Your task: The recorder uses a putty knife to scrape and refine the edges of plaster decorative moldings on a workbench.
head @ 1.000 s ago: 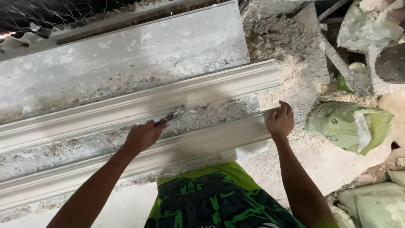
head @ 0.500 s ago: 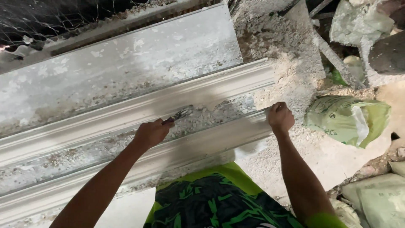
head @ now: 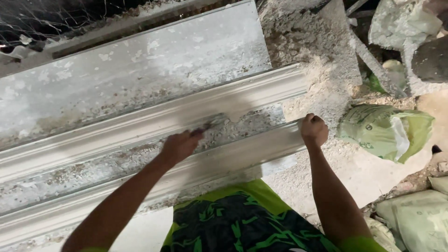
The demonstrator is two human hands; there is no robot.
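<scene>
Plaster piece: long white moulded cornice strip (head: 140, 126), lying flat on grey casting table (head: 140, 65).
Left hand (head: 179, 145): grip closed round small metal scraper (head: 212, 122), blade on cornice groove.
Right hand (head: 313, 130): fist closed on near strip's (head: 242, 156) end, apparently steadying it.

A small metal scraper (head: 212, 124) lies tilted against the upper white plaster moulding (head: 140, 128), its flat blade pointing up and right, its handle hidden in the grip; it looks blurred; the moulding is long, ridged and pale, running slantwise from lower left to upper right; a second, nearer moulding (head: 233, 158) lies parallel, with a crumb-strewn grey channel (head: 93, 168) between them.
</scene>
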